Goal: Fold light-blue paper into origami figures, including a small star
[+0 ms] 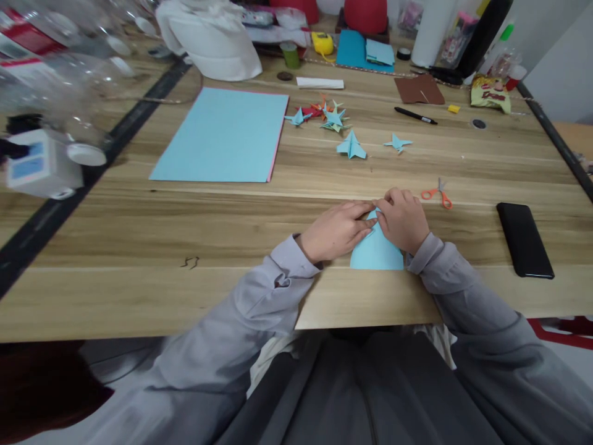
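Observation:
A light-blue sheet of paper (377, 252) lies on the table in front of me, its upper part narrowing under my fingers. My left hand (337, 228) rests on its left side with the fingers stretched flat toward the top. From the right, my right hand (402, 217) has its fingers curled and pressed together on the paper's upper edge. Both hands' fingertips meet near the top, so the fold beneath them is partly hidden. Just right of my right hand lie orange-handled scissors (438, 194) with the blades apart.
Folded paper planes (351, 147) and several small colored paper figures lie beyond my hands. A stack of light-blue sheets (227, 136) is at the left, a black phone (524, 240) at the right. Farther back are a pen (416, 115), brown paper (419, 90) and a white bag (213, 43).

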`<state>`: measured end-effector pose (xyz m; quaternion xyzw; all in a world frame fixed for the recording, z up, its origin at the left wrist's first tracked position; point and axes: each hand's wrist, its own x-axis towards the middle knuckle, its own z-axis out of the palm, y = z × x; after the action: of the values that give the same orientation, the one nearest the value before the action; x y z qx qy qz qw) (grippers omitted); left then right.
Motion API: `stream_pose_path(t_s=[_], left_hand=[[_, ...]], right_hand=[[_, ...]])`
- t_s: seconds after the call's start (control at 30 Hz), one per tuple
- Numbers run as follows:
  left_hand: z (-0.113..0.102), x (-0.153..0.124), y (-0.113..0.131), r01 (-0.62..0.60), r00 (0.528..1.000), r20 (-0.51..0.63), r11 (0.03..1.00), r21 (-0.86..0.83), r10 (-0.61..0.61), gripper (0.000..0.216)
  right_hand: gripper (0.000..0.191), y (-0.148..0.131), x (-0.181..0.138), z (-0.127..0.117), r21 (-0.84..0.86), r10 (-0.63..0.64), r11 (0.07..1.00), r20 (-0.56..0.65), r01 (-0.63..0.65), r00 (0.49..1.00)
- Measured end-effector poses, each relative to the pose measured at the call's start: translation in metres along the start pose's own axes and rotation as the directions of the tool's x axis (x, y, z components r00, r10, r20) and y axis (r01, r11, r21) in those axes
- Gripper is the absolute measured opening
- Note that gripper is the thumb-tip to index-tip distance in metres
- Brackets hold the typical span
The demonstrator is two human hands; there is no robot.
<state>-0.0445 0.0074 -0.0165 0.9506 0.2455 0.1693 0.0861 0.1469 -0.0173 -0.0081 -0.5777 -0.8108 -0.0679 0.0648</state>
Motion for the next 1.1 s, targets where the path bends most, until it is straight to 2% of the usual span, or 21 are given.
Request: stream_pose_path(t_s=[0.37,0.67,0.83,1.1], left_hand=[[-0.001,0.001,0.000,-0.018,1.000,0.014,1.000,0.018,0.018,0.040],[-0.004,0.005,0.008,-0.018,0.999,0.044,0.990,0.141,0.012,0.039],[-0.004,0.006,0.013,-0.019,0.998,0.057,0.978,0.207,0.007,0.038],[-0.004,-0.003,0.021,-0.001,0.998,0.063,0.980,0.201,-0.012,0.038]], right_hand=[[0.029,-0.003,0.002,0.000,-0.003,0.007,1.000,-0.001,-0.007,1.000],[0.039,-0.003,-0.002,-0.001,-0.001,0.020,1.000,0.019,-0.020,1.000],[0.041,-0.005,-0.004,-0.003,-0.028,0.019,0.999,0.072,-0.017,0.997],[0.043,-0.007,-0.004,-0.003,-0.016,0.041,0.999,0.104,-0.039,0.994]])
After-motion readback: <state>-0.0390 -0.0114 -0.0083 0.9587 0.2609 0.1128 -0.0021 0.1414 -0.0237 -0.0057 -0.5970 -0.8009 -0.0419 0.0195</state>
